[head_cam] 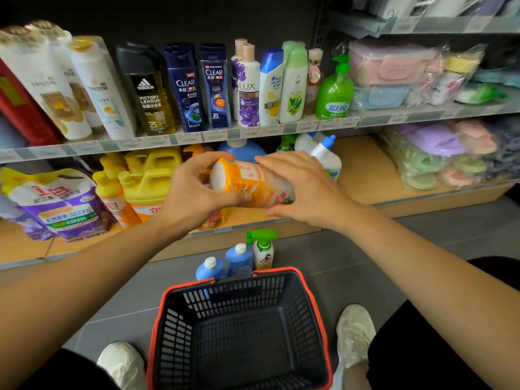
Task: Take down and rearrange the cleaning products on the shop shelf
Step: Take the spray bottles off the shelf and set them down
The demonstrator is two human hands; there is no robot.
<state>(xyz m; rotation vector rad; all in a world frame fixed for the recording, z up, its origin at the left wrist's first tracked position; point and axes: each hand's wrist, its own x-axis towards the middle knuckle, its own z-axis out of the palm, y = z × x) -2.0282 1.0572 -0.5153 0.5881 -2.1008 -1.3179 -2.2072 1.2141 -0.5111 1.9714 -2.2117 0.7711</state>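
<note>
Both hands hold one orange bottle (250, 181) sideways above the lower shelf's (363, 170) front edge: the left hand (194, 190) curls round its base, and the right hand (306, 187) wraps the other end. Two blue bottles (239, 260) and a green spray bottle (263, 251) already stand on the floor by the basket's (308, 291) far rim. With yellow jugs (149, 178) and a purple bag (62, 204) still shelved, the job looks early.

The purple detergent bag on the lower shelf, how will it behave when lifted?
The purple detergent bag is a soft pouch, slumped and leaning, so it probably sags. It looks full, so likely heavy. Its glossy film may be slippery.
</note>
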